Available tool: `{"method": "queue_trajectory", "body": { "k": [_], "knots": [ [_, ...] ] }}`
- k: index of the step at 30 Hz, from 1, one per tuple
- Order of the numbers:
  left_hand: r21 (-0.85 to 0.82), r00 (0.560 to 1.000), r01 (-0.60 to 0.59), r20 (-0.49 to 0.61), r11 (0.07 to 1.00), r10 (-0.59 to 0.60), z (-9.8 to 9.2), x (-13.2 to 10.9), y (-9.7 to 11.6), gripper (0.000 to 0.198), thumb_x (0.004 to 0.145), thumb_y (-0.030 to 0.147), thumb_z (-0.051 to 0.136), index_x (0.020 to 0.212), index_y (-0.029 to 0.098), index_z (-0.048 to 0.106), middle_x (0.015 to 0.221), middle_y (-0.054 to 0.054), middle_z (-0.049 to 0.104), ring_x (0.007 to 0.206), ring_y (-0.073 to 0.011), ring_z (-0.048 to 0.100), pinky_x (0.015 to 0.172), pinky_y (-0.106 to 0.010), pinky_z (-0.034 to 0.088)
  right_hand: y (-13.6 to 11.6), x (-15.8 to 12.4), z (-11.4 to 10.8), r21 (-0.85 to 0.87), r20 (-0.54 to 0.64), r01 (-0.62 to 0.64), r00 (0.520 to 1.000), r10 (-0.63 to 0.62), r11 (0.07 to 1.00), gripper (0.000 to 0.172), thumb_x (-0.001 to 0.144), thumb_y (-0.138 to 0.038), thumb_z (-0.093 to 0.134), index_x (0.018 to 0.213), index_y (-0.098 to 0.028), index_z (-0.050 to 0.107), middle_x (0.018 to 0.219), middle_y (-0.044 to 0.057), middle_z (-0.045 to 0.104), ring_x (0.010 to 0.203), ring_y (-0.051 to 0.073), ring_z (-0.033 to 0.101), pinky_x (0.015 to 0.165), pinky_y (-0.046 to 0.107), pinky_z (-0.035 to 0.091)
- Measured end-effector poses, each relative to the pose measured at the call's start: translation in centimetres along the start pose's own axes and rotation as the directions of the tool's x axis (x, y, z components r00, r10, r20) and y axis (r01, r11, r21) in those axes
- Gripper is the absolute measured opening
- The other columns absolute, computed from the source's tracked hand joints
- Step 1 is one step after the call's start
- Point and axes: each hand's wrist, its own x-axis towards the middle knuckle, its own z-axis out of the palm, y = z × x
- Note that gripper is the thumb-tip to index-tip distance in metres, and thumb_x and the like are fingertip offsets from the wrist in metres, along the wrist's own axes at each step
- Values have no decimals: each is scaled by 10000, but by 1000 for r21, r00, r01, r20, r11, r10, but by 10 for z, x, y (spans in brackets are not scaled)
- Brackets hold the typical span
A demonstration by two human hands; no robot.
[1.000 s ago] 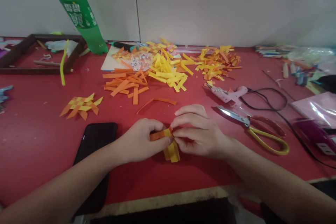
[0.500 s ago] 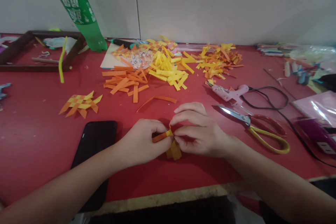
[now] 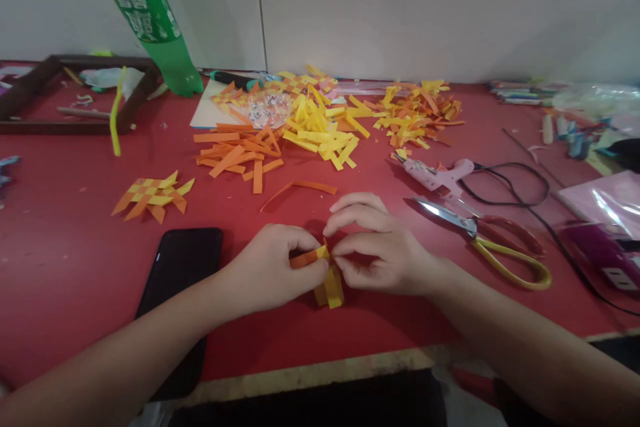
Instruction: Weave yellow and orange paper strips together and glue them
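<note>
Pinching paper strips (image 3: 323, 253), between 2 hands (image 3: 280, 263), yellow ends (image 3: 331, 288) toward wearer

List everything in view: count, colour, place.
wall: 1, grey, back
table: 1, red, below
bottle: 1, green, back left
frame: 1, brown, left
bent strip: 1, yellow, over frame
woven figure: 1, orange and yellow, left
phone: 1, black, front left
sheet: 1, cream, back
strips: many, orange and yellow, back
pile: 1, orange and yellow, right of strips
loose strip: 1, orange, centre
glue gun: 1, pink, right
cable: count unclear, black, right
scissors: 1, red and yellow handles, right
packet: 1, pink, right
object: 1, purple, right edge
clutter: count unclear, mixed, back and sides
woven piece: 1, orange and yellow, front
forearms: 2, bare, front
left grip: 1, bare, on woven piece
right grip: 1, bare, on woven piece
</note>
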Motion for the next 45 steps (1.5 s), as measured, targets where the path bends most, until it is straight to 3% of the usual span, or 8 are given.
{"method": "queue_trajectory", "body": {
  "k": [6, 16, 35, 45],
  "knots": [
    [-32, 1000, -7, 2, 999, 7, -2, -1, 0, 207, 734, 207, 531, 565, 173, 416, 560, 59, 361, 540, -85, 354, 489, -216, 258, 2, 0, -1, 59, 19, -30, 999, 29, 998, 87, 784, -143, 625, 724, -205, 638, 933, 50, 671, 1026, 223, 560, 907, 436, 490],
    [-37, 1000, -2, -10, 999, 2, -2, 1, 1, 135, 738, 218, 527, 614, 163, 530, 609, 40, 479, 584, -105, 434, 538, -215, 325, 2, -1, -3, 32, 44, -57, 997, 56, 998, 30, 753, -195, 659, 776, -206, 645, 940, 54, 667, 1046, 236, 563, 927, 453, 475],
    [-3, 1000, -9, -17, 1000, 9, -3, 0, 0, 189, 716, 224, 521, 577, 186, 399, 582, 57, 362, 563, -96, 364, 514, -218, 278, -1, -1, -3, -40, -11, -21, 1000, 21, 999, 98, 739, -128, 611, 776, -218, 627, 865, 31, 673, 984, 229, 592, 870, 420, 501],
    [-61, 1000, 5, 2, 998, -5, -4, 2, 2, 152, 734, 219, 530, 598, 169, 483, 597, 50, 423, 580, -97, 395, 526, -219, 306, 0, 2, -2, 89, -49, -79, 995, 84, 993, 65, 770, -146, 630, 782, -208, 642, 848, 45, 650, 901, 208, 585, 848, 411, 512]
  ]
}}
